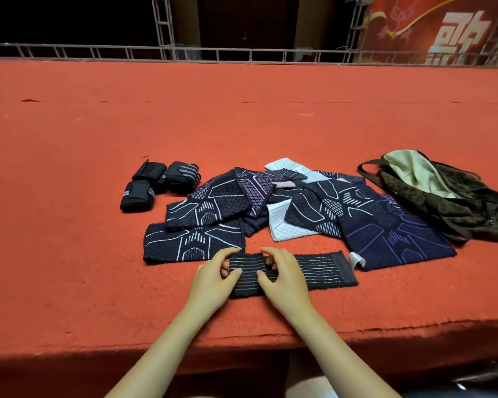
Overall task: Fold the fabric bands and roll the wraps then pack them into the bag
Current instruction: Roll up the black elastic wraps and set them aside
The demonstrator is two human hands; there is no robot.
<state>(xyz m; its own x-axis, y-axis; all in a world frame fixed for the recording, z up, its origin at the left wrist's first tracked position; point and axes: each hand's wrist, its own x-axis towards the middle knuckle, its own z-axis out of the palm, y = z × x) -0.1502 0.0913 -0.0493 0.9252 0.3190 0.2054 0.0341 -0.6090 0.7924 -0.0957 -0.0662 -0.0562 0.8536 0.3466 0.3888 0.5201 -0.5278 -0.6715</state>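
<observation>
Step in hand: rolling a wrap. Left hand (213,275) and right hand (282,275), fingers curled, pinch the rolled end of the striped black wrap (314,271) near the red-covered table's (242,124) front edge. Next move likely calls for even rolling rightward toward the loose tail; bag (443,193) lies open at the right.

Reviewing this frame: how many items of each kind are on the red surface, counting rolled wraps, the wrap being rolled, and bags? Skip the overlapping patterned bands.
Rolled black wraps: 3
Wrap being rolled, gripped by the left hand and right hand: 1
Bag: 1
Total: 5
</observation>
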